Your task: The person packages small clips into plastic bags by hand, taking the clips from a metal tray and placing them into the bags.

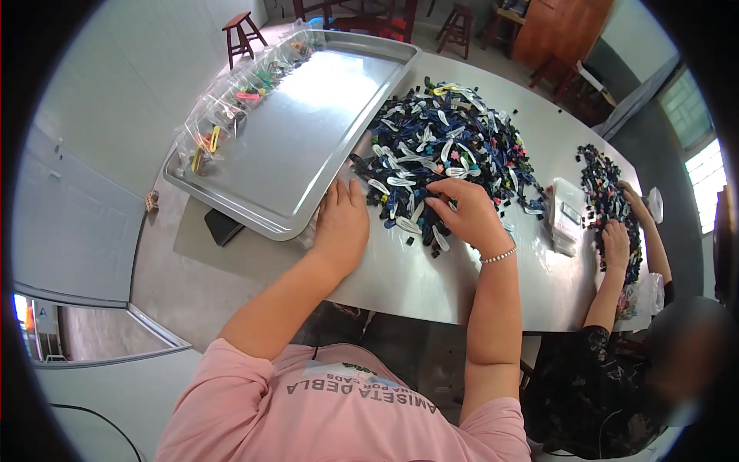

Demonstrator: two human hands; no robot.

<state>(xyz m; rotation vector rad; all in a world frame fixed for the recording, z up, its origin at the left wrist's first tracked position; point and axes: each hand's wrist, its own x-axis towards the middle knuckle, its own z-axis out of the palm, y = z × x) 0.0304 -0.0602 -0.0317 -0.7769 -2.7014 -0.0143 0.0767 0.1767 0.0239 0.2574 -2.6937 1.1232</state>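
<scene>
A large mixed pile of hair clips [454,138], mostly dark blue, black and white, is heaped on the metal table [385,285]. At the near side of this pile my right hand [469,214] pinches a dark hair clip between thumb and index finger; the fingers partly hide it. My left hand [342,223] lies with its fingers stretched out beside the tray's right rim, over some clear plastic. The shallow metal tray [285,165] carries a row of clear bags [245,96] with colourful clips inside along its left side.
A stack of clear plastic packets [566,215] stands right of the pile. Farther right, a co-worker's hands [616,245] reach into a second clip pile [600,177]. A black flat object [223,225] sits under the tray's near corner. Wooden stools [456,31] stand behind the table.
</scene>
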